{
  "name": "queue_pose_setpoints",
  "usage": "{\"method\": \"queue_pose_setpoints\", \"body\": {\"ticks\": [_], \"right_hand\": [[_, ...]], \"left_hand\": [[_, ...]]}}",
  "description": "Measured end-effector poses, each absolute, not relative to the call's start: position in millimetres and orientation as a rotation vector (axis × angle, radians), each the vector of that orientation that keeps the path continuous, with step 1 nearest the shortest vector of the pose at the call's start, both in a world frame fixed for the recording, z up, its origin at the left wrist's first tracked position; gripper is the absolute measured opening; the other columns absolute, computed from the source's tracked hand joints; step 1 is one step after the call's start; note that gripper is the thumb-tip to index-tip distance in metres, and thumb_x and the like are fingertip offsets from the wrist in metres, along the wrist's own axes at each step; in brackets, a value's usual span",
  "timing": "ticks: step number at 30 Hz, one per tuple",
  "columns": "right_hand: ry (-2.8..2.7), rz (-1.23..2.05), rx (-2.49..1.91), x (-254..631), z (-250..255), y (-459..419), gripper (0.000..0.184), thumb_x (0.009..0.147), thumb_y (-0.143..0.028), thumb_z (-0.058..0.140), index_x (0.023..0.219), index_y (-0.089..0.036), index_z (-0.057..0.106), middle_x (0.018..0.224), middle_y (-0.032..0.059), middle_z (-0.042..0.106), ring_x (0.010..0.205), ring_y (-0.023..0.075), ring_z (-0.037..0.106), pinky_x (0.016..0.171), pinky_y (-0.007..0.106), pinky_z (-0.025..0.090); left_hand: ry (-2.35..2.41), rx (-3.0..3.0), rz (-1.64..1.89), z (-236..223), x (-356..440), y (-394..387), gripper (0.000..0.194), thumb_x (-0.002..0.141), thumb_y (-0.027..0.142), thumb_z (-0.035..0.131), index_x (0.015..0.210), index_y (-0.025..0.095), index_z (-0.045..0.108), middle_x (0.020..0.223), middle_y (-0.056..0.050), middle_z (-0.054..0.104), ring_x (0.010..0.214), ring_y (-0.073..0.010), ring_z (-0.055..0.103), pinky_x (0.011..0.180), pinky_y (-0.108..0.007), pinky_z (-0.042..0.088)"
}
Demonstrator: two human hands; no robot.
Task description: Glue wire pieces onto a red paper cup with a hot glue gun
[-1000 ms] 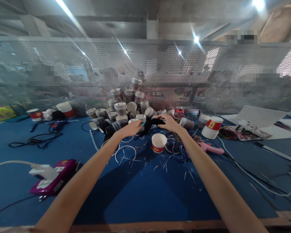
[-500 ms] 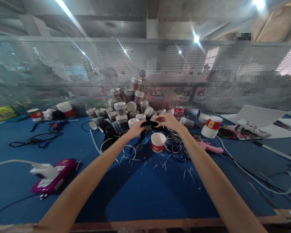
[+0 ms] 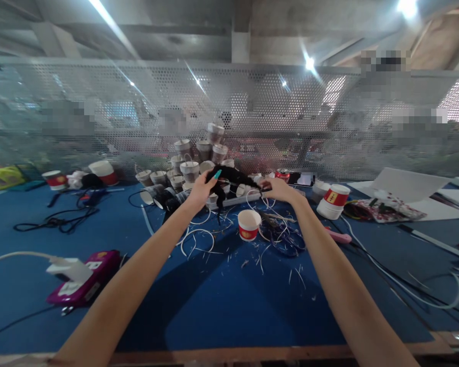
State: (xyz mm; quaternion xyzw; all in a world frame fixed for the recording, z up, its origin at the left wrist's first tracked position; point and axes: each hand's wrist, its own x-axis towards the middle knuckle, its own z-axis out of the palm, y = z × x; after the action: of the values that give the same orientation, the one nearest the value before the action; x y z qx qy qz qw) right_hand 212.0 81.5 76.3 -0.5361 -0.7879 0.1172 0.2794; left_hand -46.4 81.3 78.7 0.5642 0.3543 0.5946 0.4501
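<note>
– Bundle (image 3: 235,176), black and fuzzy: where's it sitting?
– It's spanning the space between both hands, above the table (image 3: 229,311), sloping down from left to right.
– Left grip?
– Narrow. Left hand (image 3: 202,191) is pinching the thicker end, teal tip showing at the thumb. Loose tail is hanging just below that grip.
– Right grip?
– Narrow too. Right hand (image 3: 281,189) is holding the thin end at the fingertips; exact finger contact is coming out too small to read.
– What's standing nearer than the grips?
– Cup (image 3: 248,233), red and white, standing upright between them. Wire tangle (image 3: 288,238) is lying just right of it, below the right grip.
– Beyond?
– Cup pile (image 3: 189,169) is rising behind the left grip. Can (image 3: 282,175) and phone (image 3: 305,179) are resting just past the right grip.
– Off to the sides?
– Power strip (image 3: 94,278) is lying well left of the left grip; pink handle (image 3: 340,236) is poking out right of the right forearm.
</note>
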Motion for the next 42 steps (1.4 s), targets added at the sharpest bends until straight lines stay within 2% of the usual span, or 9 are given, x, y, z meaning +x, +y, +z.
{"method": "queue_pose_setpoints", "body": {"ticks": [5, 9, 15, 19, 23, 27, 33, 39, 42], "right_hand": [[-2.057, 0.373, -1.328, 199, 82, 76, 0.068, 0.059, -0.014, 0.065, 0.124, -0.010, 0.045, 0.118, 0.0164, 0.057, 0.103, 0.0256, 0.057, 0.086, 0.037, 0.045], [-1.681, 0.581, -1.352, 194, 83, 81, 0.057, 0.063, -0.016, 0.061, 0.118, -0.010, 0.045, 0.112, 0.0137, 0.058, 0.094, 0.0217, 0.059, 0.086, 0.039, 0.045], [-1.656, 0.968, -1.292, 171, 86, 68, 0.016, 0.071, -0.024, 0.061, 0.082, -0.012, 0.060, 0.086, 0.0111, 0.067, 0.080, 0.0195, 0.065, 0.075, 0.034, 0.052], [-1.567, 1.457, -0.940, 152, 90, 55, 0.030, 0.076, -0.042, 0.059, 0.092, -0.017, 0.062, 0.094, 0.0104, 0.068, 0.091, 0.0195, 0.064, 0.085, 0.036, 0.050], [-1.380, 1.512, -0.693, 146, 97, 51, 0.043, 0.082, -0.055, 0.045, 0.116, -0.029, 0.052, 0.102, 0.0053, 0.065, 0.094, 0.0204, 0.063, 0.086, 0.040, 0.050], [-1.184, 1.478, -0.797, 146, 99, 54, 0.036, 0.083, -0.037, 0.052, 0.118, -0.027, 0.054, 0.106, 0.0041, 0.064, 0.091, 0.0189, 0.063, 0.086, 0.036, 0.051], [-0.891, 1.460, -0.677, 152, 92, 66, 0.018, 0.076, -0.017, 0.060, 0.092, -0.023, 0.067, 0.090, 0.0007, 0.070, 0.085, 0.0153, 0.063, 0.083, 0.031, 0.053], [-0.725, 1.447, -0.557, 167, 90, 77, 0.017, 0.076, -0.007, 0.057, 0.080, -0.021, 0.064, 0.081, -0.0022, 0.071, 0.078, 0.0135, 0.065, 0.083, 0.035, 0.053], [-0.630, 1.400, -0.570, 174, 90, 81, 0.016, 0.078, -0.007, 0.053, 0.078, -0.020, 0.062, 0.073, -0.0029, 0.069, 0.075, 0.0129, 0.065, 0.082, 0.036, 0.054]], "left_hand": [[0.815, 1.278, 1.533, 94, -55, 80, 0.031, 0.076, 0.032, 0.059, 0.103, 0.019, 0.050, 0.082, -0.002, 0.065, 0.077, -0.0179, 0.065, 0.072, -0.034, 0.052], [0.797, 1.172, 1.528, 99, -56, 77, 0.032, 0.078, 0.030, 0.058, 0.106, 0.019, 0.049, 0.084, -0.003, 0.066, 0.075, -0.0162, 0.065, 0.075, -0.036, 0.053], [0.769, 1.106, 1.520, 96, -48, 73, 0.029, 0.081, 0.023, 0.053, 0.109, 0.020, 0.048, 0.087, -0.003, 0.067, 0.075, -0.0153, 0.066, 0.076, -0.035, 0.053], [0.800, 1.268, 1.492, 90, -37, 68, 0.035, 0.076, 0.026, 0.059, 0.109, 0.020, 0.047, 0.094, -0.004, 0.066, 0.086, -0.0175, 0.064, 0.079, -0.035, 0.052], [0.785, 1.709, 1.461, 89, -29, 56, 0.047, 0.067, 0.023, 0.066, 0.111, 0.017, 0.050, 0.103, -0.006, 0.063, 0.101, -0.0201, 0.057, 0.089, -0.034, 0.045], [0.885, 2.079, 1.326, 89, -28, 47, 0.061, 0.066, 0.024, 0.066, 0.122, 0.017, 0.042, 0.107, -0.008, 0.061, 0.102, -0.0222, 0.056, 0.091, -0.037, 0.042], [1.244, 2.126, 1.061, 82, -36, 57, 0.056, 0.067, 0.032, 0.065, 0.115, 0.014, 0.044, 0.098, -0.008, 0.063, 0.090, -0.0228, 0.060, 0.082, -0.039, 0.045], [1.222, 2.126, 0.774, 91, -52, 62, 0.048, 0.069, 0.032, 0.062, 0.111, 0.014, 0.047, 0.088, -0.007, 0.064, 0.050, -0.0119, 0.055, 0.052, -0.028, 0.046], [1.197, 2.151, 0.648, 97, -61, 63, 0.040, 0.068, 0.032, 0.062, 0.103, 0.014, 0.053, 0.081, -0.005, 0.065, 0.049, -0.0110, 0.054, 0.048, -0.025, 0.045]]}}
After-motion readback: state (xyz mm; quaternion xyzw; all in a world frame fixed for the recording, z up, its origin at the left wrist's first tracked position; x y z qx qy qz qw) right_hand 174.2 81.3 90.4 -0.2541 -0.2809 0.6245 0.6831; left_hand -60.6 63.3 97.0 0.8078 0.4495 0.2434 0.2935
